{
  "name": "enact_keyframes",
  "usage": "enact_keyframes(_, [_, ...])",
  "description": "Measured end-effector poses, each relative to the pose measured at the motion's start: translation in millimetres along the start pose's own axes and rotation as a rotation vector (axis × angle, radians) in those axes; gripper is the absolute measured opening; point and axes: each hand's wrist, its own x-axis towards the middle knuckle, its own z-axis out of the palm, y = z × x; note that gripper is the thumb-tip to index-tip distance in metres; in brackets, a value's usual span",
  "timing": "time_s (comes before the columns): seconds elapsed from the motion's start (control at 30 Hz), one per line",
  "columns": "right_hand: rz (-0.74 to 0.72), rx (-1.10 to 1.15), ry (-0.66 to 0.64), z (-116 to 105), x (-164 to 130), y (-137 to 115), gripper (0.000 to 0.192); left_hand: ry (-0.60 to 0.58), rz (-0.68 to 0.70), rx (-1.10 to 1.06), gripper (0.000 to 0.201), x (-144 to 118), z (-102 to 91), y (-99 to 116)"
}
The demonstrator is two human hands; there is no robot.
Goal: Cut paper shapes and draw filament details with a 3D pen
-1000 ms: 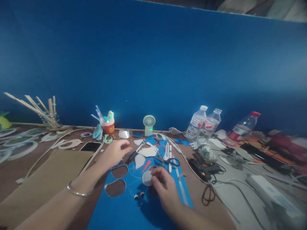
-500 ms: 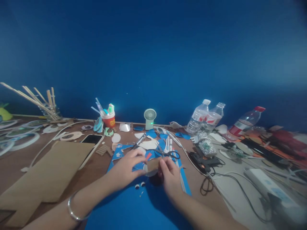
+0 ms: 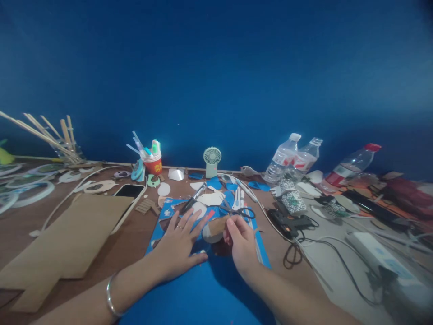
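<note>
My left hand (image 3: 179, 246) lies spread, palm down, over the blue board (image 3: 203, 293), its fingers apart and holding nothing. A tiny white bit shows beside its thumb. My right hand (image 3: 241, 241) pinches a brown cardboard piece (image 3: 217, 226) with a pale rounded part at its left end. That piece is raised over the board, casting a shadow. Just beyond it lie scissors with dark handles (image 3: 248, 212), a red strip (image 3: 207, 218), a black pen (image 3: 192, 198) and white and blue paper scraps (image 3: 210, 198). The right fingers partly hide the cardboard.
A folded cardboard sheet (image 3: 76, 234) lies at left near a phone (image 3: 128, 190). Behind stand a red cup of markers (image 3: 154, 164) and a small fan (image 3: 212, 160). At right are plastic bottles (image 3: 284, 155), a black glue gun (image 3: 287, 223), cables and a white power strip (image 3: 380, 255).
My left hand has left the cardboard piece, moved down and spread flat on the board. It now covers where two small googly eyes lay. My right hand keeps its pinch.
</note>
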Motion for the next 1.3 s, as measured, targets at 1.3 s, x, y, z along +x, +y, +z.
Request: enact_keyframes(1.3, [-0.359,-0.803,-0.52,2.8,-12.4,-1.0,0.01,0.185,-0.364,0.305,0.028,33.3,-31.9,-43.1])
